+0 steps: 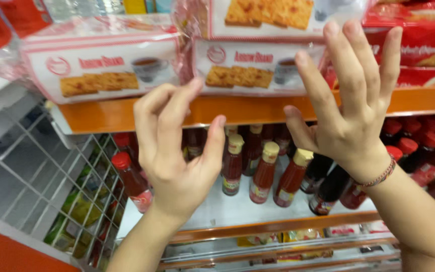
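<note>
Head view: the left hand (177,151) is raised with fingers loosely curled and apart, holding nothing, its fingertips just under the middle cracker pack (258,65) on the upper shelf. The right hand (351,100) is spread wide, also empty, fingers up against the right end of that same pack, with a woven bracelet (382,176) at the wrist. The pack lies flat at the front of the orange shelf edge (247,108), beneath another pack stacked on top, with a second like pack (101,68) beside it to the left and red wrapped packs (419,45) touching on the right.

To handle the pack well, I judge both hands should close on its two short ends evenly, since the wrapper looks slippery and the crackers brittle; a squeeze in the middle could crack them.

Room is tight: neighbours press on both sides and the stacked pack rests above, so only straight toward the person looks free. Below the hands stand rows of red sauce bottles (263,174) and dark sauce bottles (328,189), upright and close together; a dropped elbow could knock them. A white wire rack (36,166) bounds the left.
</note>
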